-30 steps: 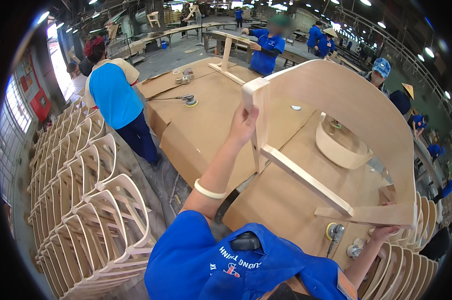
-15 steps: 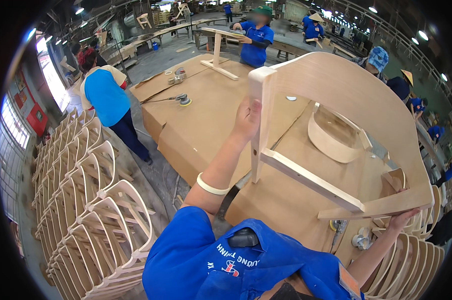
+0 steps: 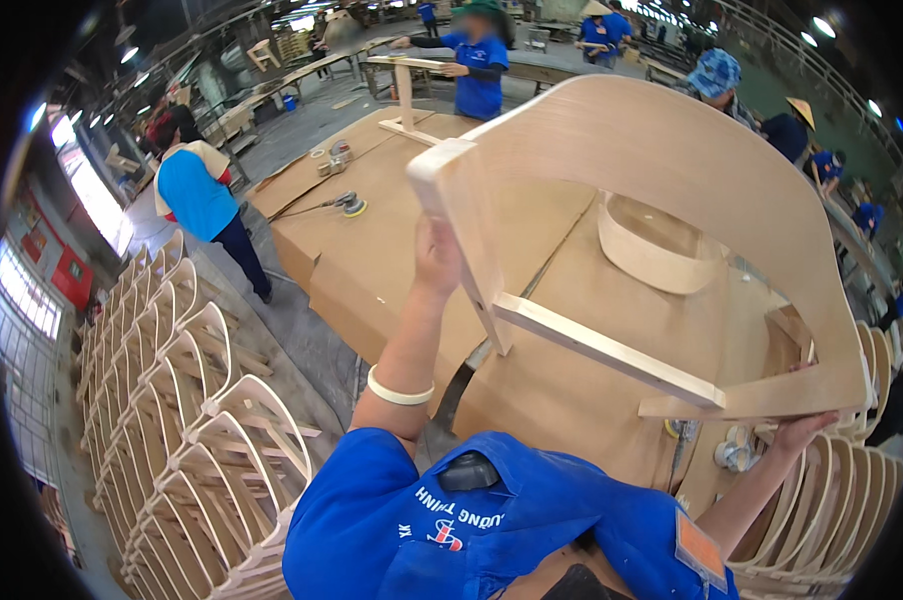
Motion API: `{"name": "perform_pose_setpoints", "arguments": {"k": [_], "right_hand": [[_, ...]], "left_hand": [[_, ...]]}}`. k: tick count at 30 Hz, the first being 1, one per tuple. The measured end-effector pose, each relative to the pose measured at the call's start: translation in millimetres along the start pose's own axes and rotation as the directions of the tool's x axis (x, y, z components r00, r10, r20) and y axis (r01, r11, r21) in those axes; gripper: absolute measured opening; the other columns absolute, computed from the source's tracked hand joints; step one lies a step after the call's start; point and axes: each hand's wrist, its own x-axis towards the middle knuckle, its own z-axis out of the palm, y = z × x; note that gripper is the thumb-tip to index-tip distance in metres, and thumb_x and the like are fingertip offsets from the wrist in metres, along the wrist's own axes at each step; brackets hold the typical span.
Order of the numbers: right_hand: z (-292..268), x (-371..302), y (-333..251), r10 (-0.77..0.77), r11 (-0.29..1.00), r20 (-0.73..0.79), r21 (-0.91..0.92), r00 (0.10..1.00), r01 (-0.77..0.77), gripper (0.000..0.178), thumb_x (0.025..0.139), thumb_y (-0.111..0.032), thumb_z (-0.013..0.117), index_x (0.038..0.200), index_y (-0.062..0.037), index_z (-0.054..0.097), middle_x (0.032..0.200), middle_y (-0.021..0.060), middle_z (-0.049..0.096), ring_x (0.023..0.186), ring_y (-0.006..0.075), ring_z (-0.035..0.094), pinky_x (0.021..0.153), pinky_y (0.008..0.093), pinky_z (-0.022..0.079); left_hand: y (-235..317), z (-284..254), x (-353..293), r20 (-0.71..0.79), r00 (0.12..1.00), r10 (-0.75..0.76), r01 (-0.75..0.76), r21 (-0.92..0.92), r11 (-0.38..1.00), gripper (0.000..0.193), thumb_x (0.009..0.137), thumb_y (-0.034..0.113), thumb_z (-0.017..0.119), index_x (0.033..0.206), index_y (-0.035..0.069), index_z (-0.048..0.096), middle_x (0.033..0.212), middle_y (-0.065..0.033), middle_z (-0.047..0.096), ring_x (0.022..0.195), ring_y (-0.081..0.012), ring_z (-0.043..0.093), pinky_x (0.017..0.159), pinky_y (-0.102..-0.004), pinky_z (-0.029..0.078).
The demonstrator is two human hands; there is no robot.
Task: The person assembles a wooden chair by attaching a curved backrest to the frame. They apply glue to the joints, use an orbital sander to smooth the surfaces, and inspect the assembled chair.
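Note:
Between my two hands I hold up a pale wooden chair frame (image 3: 612, 125) with a broad curved backrest, two legs and a straight crossbar (image 3: 612, 350). It is tilted above the work table. My left hand (image 3: 438, 258) is closed round the left leg, its fingers partly hidden behind the wood. My right hand (image 3: 804, 430) grips the other leg near the corner where it meets the curved panel. Below and beyond the frame, a second curved chair frame (image 3: 657, 265) lies on the brown-covered table (image 3: 372, 285).
Stacked chair frames (image 3: 207, 440) stand left, and more curved pieces (image 3: 822, 510) at lower right. A sander (image 3: 352, 204) and tape rolls (image 3: 324, 168) lie on the table. One co-worker (image 3: 480, 75) handles a wooden frame across it; another person (image 3: 192, 190) stands left.
The held frame's left end has swung to the left and its left leg leans more, with my left hand moving along. My right hand keeps its grip. The whole view has shifted slightly.

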Motion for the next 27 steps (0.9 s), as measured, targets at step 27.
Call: {"name": "perform_pose_setpoints", "arguments": {"k": [27], "right_hand": [[19,-10,-10,-0.01,0.999,0.019,0.04,1.0,0.009,0.098,0.071,-0.087,0.035,0.114,-0.0002,0.048,0.093,0.011,0.06,0.086,0.0205,0.058,0.074,0.0335,0.047]], "left_hand": [[1,-5,9,0.07,0.997,0.01,-0.004,-0.077,0.997,0.087,0.087,0.074,0.023,0.132,0.001,0.037,0.114,-0.0156,0.056,0.099,-0.0269,0.059,0.089,-0.0393,0.046]]}}
